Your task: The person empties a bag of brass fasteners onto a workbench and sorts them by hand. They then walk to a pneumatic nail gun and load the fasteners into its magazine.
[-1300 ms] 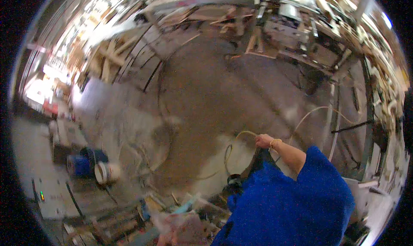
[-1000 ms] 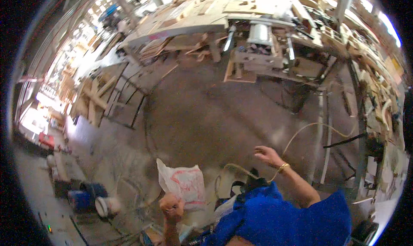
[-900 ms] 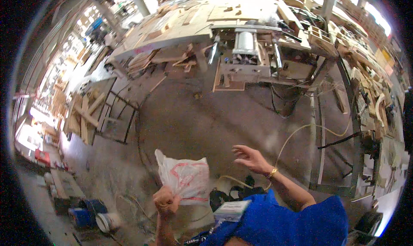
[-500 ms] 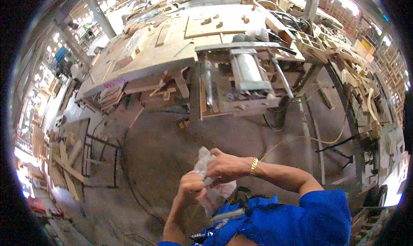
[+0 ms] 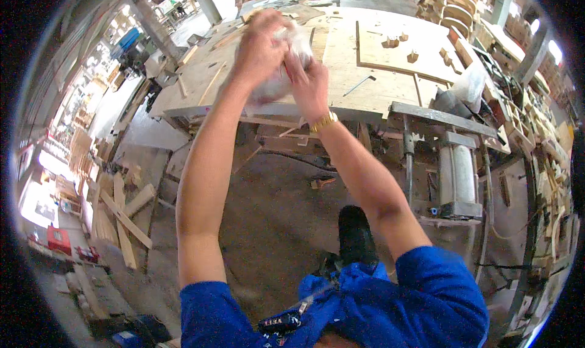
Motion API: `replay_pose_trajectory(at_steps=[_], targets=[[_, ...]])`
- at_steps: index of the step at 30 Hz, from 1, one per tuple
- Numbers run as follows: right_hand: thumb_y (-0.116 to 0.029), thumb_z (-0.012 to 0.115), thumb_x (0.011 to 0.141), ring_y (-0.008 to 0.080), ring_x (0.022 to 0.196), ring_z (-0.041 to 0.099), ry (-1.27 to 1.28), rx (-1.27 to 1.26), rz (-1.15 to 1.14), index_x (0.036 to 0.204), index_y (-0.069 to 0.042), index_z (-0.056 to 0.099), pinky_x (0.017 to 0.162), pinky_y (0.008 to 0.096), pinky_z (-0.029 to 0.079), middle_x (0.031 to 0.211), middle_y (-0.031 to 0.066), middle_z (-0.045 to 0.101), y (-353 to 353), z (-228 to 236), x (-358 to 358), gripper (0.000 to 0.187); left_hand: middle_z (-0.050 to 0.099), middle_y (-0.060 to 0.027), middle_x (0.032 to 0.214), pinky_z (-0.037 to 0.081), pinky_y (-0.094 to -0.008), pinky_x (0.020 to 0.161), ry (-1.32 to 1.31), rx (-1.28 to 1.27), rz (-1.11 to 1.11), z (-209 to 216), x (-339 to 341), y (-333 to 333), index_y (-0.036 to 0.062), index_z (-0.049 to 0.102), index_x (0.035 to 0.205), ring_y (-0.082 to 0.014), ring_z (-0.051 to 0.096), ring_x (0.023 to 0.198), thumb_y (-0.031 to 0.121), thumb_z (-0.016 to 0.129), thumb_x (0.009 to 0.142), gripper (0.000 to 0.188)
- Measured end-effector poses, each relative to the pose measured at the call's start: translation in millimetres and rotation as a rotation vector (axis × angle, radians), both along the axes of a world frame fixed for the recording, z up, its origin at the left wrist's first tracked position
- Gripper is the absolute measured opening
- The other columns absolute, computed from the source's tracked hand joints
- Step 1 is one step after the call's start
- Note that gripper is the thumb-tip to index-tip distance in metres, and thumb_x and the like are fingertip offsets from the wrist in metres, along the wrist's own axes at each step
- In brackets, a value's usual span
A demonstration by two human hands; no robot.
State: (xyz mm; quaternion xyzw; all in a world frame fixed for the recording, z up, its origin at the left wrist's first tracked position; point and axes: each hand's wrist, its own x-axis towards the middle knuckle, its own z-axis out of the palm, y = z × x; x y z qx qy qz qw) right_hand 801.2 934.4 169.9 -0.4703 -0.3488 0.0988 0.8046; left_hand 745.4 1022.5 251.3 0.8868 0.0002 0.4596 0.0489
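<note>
A whitish, crumpled plastic bag (image 5: 300, 45) is stretched between my two hands, above the near edge of the wooden workbench (image 5: 341, 62). My left hand (image 5: 261, 51), blurred by motion, is closed round the upper part of it. Lower and to the right, my right hand (image 5: 311, 87) pinches it too, with a gold bracelet (image 5: 323, 122) on the wrist. Part of the bag hangs, smeared, below the left hand; what is inside cannot be made out. A thin metal rod (image 5: 359, 85) lies on the bench right of my hands.
Small wood blocks (image 5: 392, 42) sit on a flat panel on the bench. A metal cylinder (image 5: 457, 176) is mounted at the bench's right front. Scrap boards (image 5: 127, 217) lean at the left. Curved wooden parts (image 5: 460, 10) stand stacked at the far right.
Both hands have risen from in front of my body, up and forward over the bench, carrying the plastic bag. The view has turned left, so the bench sits further right.
</note>
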Motion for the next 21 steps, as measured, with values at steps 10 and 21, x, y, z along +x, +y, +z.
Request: replay_pose_trajectory(at_steps=[10,21], targets=[[-0.025,0.059,0.083,0.0156,0.069,0.06,-0.053,-0.408,-0.227,0.099,0.001,0.066,0.064,0.0306,0.047,0.075,0.0092,0.065,113.9,-204.6,175.4,0.031,0.047,-0.0141,0.128,0.039,-0.0399,0.097,0.398,-0.419,0.29,-156.8,-87.2,104.2,0.0042,0.056,0.113,-0.0297,0.045,0.119,0.005,0.066,0.077,0.037],[-0.015,0.054,0.088,0.0238,0.083,0.065,0.159,-0.769,-0.273,0.102,-0.002,0.064,0.076,0.0333,0.049,0.089,0.0146,0.068,99.9,-234.1,147.6,0.022,0.06,-0.0145,0.108,0.046,-0.0345,0.087,0.559,-0.733,0.295,-226.3,-10.1,278.7,-0.0003,0.059,0.107,-0.026,0.058,0.103,0.01,0.062,0.083,0.026]])
